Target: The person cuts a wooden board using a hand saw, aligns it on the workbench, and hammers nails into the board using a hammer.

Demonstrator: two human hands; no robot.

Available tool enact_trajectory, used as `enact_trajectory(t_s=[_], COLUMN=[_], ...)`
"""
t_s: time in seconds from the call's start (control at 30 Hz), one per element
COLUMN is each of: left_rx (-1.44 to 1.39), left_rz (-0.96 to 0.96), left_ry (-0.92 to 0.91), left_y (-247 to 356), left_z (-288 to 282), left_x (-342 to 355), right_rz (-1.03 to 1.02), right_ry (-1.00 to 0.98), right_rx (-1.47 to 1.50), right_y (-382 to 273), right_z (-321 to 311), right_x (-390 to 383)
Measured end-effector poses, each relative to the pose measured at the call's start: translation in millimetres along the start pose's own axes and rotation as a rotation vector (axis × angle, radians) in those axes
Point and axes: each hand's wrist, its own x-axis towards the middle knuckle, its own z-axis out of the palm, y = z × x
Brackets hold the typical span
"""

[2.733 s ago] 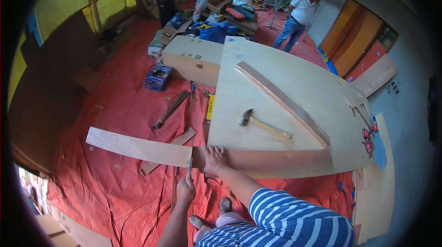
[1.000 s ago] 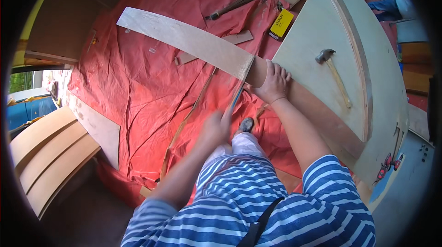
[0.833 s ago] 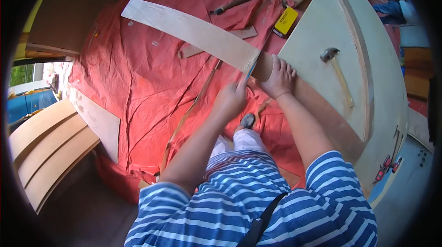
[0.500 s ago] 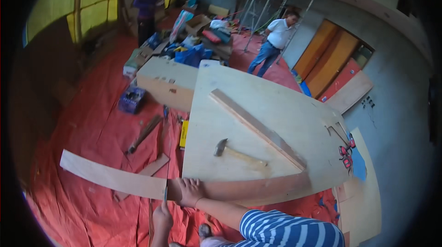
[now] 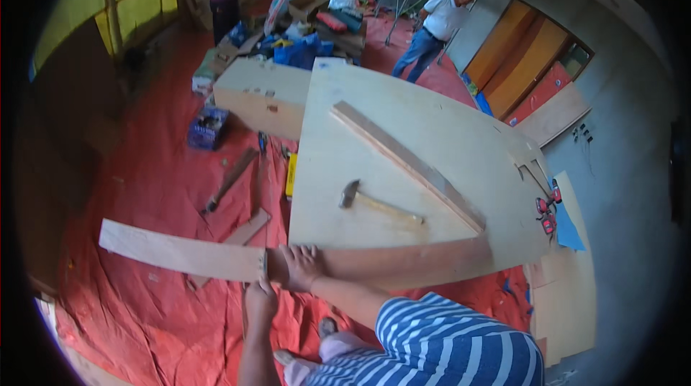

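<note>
A: Edges and room?
B: We see the long pale strip (image 5: 180, 252) jutting past the left edge of the panel (image 5: 324, 170), over red sheeting (image 5: 155, 192), with room around its outer end.
A: The hands?
B: Left hand (image 5: 260, 301) curled narrowly round a slim tool (image 5: 265, 265) at the strip's speckled inner end; right hand (image 5: 302, 269) flat, fingers slightly spread, on the brown strip (image 5: 403, 264).

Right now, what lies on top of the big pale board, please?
Mainly a hammer, a wooden bar and a brown strip, which the right hand touches. The parts of the pale board beneath them are covered.
</note>
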Motion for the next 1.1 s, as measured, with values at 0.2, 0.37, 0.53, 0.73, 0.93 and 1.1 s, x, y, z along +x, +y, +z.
enact_trajectory(t_s=[0.2,0.37,0.53,0.73,0.93,1.1], left_rx=[-0.107,-0.124,0.011,-0.066,0.002,-0.104], left_rz=[-0.248,-0.222,-0.31,-0.05,-0.341,-0.563], left_ry=[-0.187,-0.129,-0.368,-0.256,-0.238,-0.448], left_y=[41,-17,12,53,32,74], left_z=[-99,4,-43,-80,-33,-123], left_x=[-150,-21,-68,-89,-36,-131], right_rz=[0.036,-0.018,0.031,-0.004,-0.012,0.003], right_ry=[0.004,0.024,0.005,0.048,0.038,0.023], right_rx=[0.055,0.075,0.066,0.0,-0.022,-0.053], right_y=[18,-4,9,1,12,18], right_z=[-15,-10,-12,15,-20,-11], right_x=[-5,-3,-16,-17,-1,-4])
